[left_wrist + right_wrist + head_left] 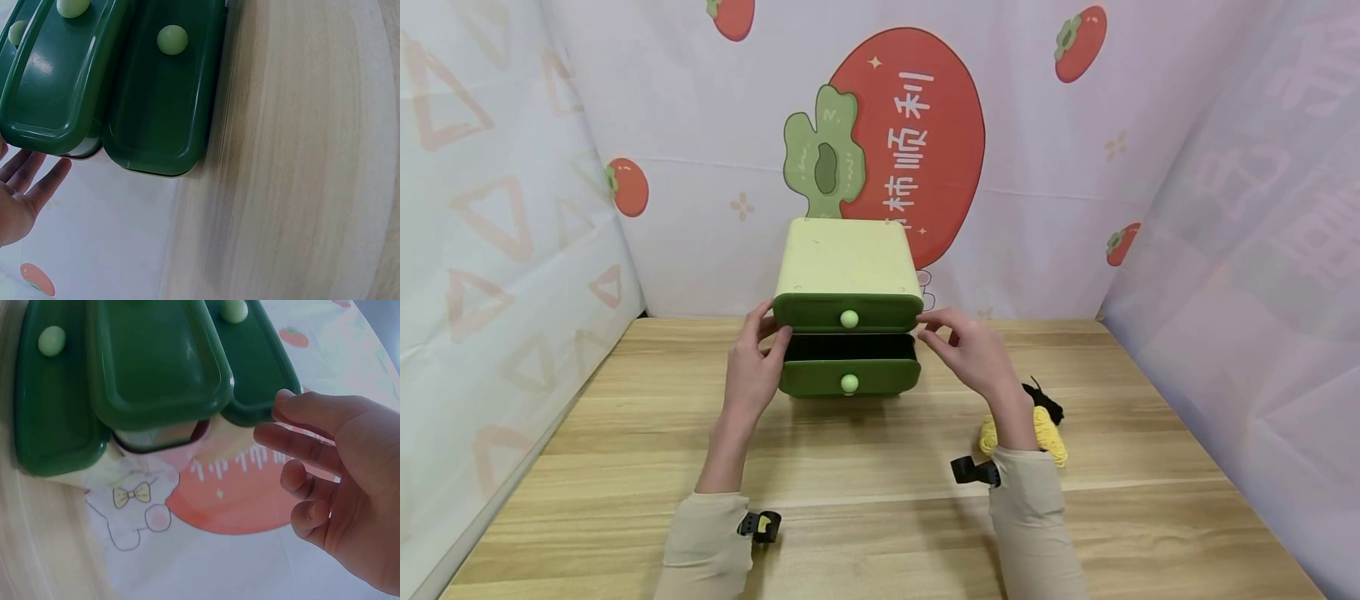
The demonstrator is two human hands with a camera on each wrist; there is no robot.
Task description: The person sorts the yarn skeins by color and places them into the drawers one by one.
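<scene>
A small cream cabinet (850,254) with dark green drawer fronts and round pale green knobs stands at the back of the table. Its middle drawer (159,369) is pulled out, overhanging the bottom drawer (159,106); the top drawer (812,313) is closed. My left hand (752,371) is at the cabinet's left side, fingers spread, fingertips at its edge. On the opposite side, my right hand (973,350) has its thumb and index fingertips by the top drawer's right edge, the other fingers loosely bent. Whether those fingertips touch the cabinet, I cannot tell.
A yellow yarn bundle (1049,437) and a black bundle (1047,403) lie on the wooden table (865,517), partly behind my right forearm. Printed cloth walls (1037,167) enclose the back and both sides.
</scene>
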